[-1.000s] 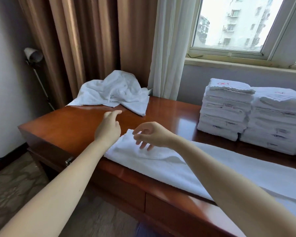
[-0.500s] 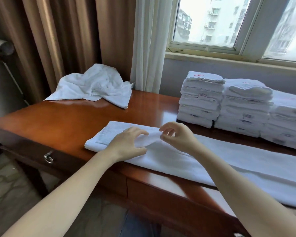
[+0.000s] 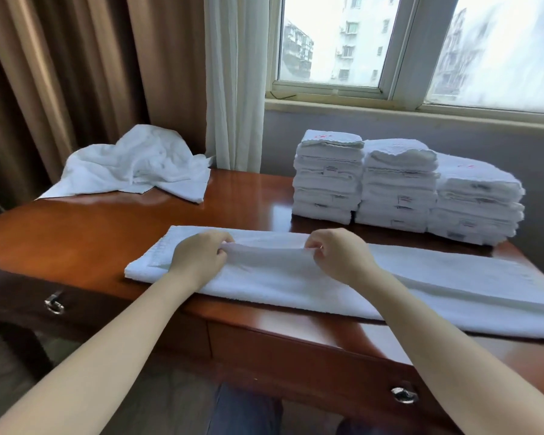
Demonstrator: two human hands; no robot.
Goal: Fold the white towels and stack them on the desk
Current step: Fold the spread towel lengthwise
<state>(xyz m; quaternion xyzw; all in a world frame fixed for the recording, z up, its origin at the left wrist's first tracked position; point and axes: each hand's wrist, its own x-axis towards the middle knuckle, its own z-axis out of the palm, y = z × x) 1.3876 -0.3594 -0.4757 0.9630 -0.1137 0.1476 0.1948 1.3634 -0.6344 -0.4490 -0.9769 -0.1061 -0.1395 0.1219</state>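
A long white towel (image 3: pixel 405 287), folded lengthwise, lies along the front of the wooden desk (image 3: pixel 85 233). My left hand (image 3: pixel 198 259) and my right hand (image 3: pixel 339 259) each pinch a raised fold of this towel near its left part, a short span apart. Three stacks of folded white towels (image 3: pixel 399 189) stand side by side at the back right of the desk. A crumpled white towel (image 3: pixel 135 164) lies at the back left corner.
Brown curtains (image 3: pixel 60 73) and a white sheer curtain (image 3: pixel 236 73) hang behind the desk, under a window (image 3: pixel 421 42). Desk drawers with metal pulls (image 3: pixel 54 304) face me. My legs show below the desk's front edge.
Both hands went from hovering over the towel's left end to pinching a fold of it. The view has shifted right, so the stacks now sit nearer the middle.
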